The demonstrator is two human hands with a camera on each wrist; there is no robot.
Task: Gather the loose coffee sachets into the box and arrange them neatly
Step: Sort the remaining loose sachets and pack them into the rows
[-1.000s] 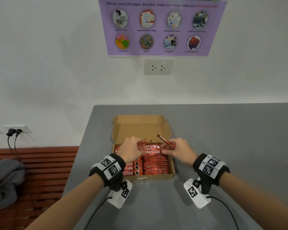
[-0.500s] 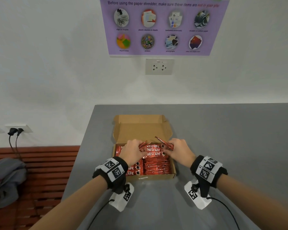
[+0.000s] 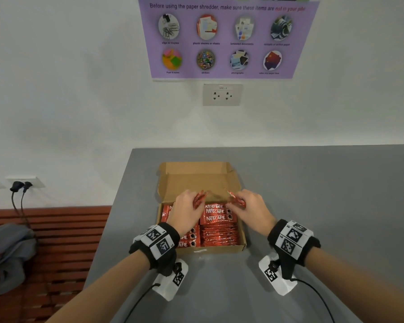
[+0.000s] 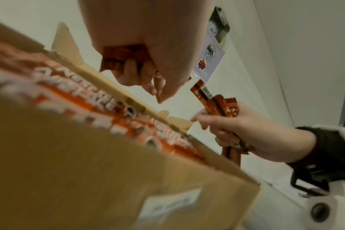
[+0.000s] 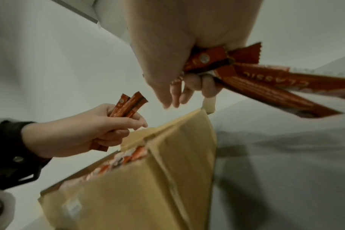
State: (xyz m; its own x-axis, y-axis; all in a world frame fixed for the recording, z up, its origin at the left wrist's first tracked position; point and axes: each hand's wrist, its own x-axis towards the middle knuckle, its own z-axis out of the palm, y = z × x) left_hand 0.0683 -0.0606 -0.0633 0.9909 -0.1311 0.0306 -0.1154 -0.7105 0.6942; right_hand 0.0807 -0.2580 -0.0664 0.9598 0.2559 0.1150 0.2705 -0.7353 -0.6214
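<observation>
An open cardboard box (image 3: 240,247) sits on the grey table (image 3: 313,194), filled with rows of red Nescafe coffee sachets (image 3: 217,219). My left hand (image 3: 188,212) hovers over the box's left half and grips a small bundle of sachets (image 3: 199,198). My right hand (image 3: 250,209) is over the right half, fingers curled round another bundle of sachets (image 3: 236,199). The left wrist view shows the right hand (image 4: 226,124) holding its sachets (image 4: 217,102) upright beside the box wall (image 4: 108,179). The right wrist view shows the left hand (image 5: 100,129) clutching its sachets (image 5: 128,104).
The box lid (image 3: 196,180) stands open at the back, towards the wall. A wall socket (image 3: 222,94) and a purple poster (image 3: 226,38) hang above the table. A wooden bench (image 3: 56,241) with grey clothing (image 3: 7,252) lies left of the table edge.
Both hands have drawn slightly towards the back of the box and closer together, each still holding its bundle of sachets. The box has not moved.
</observation>
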